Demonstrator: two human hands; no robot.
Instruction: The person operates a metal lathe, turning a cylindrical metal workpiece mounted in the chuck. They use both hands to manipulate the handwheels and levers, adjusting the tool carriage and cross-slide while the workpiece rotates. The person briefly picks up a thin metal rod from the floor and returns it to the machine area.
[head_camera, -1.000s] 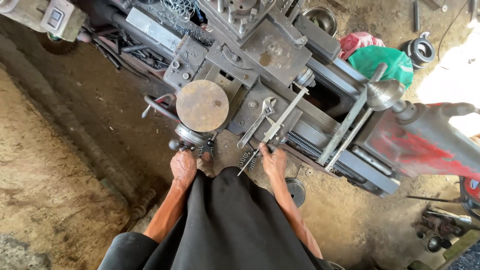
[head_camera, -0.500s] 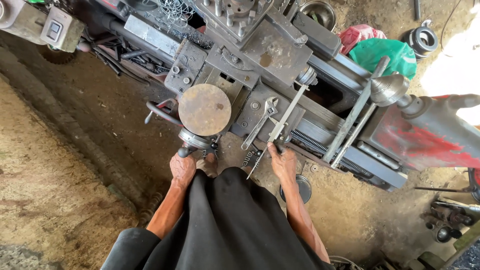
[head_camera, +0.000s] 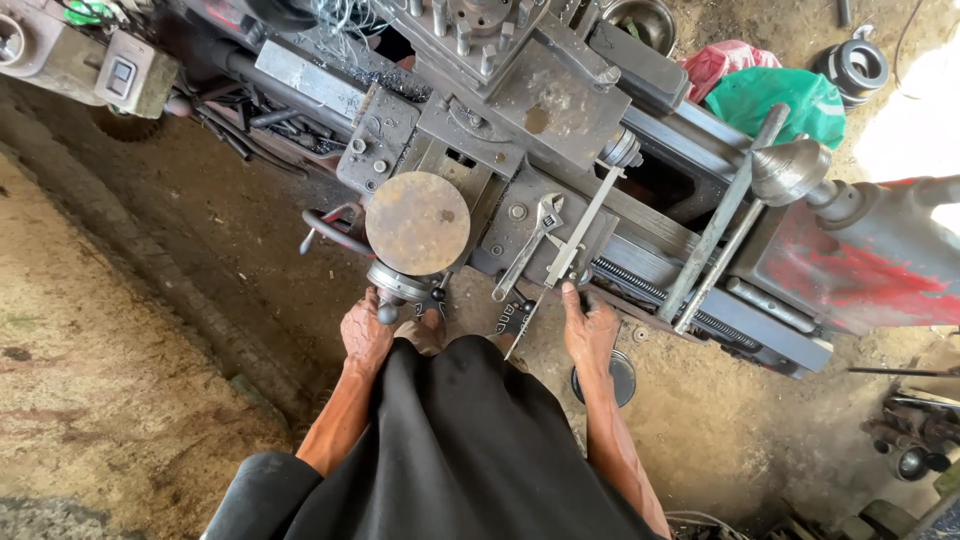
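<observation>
We stand before the lathe (head_camera: 560, 110) | left hand (head_camera: 366, 335) on handwheel (head_camera: 398, 285), below disc (head_camera: 417, 222) | right hand (head_camera: 590, 328) at carriage edge, right of caliper (head_camera: 565, 255) | wrench (head_camera: 528, 257) lies left of caliper, on carriage | tailstock (head_camera: 850, 260) far right | bags (head_camera: 775, 90) behind bed | round lid (head_camera: 612, 378) on floor beside right forearm

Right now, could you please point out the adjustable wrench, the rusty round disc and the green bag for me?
adjustable wrench (head_camera: 527, 250), head view, on the middle of its handle.
rusty round disc (head_camera: 417, 222), head view, on the centre of its flat face.
green bag (head_camera: 790, 100), head view, on its bulging top.
</observation>
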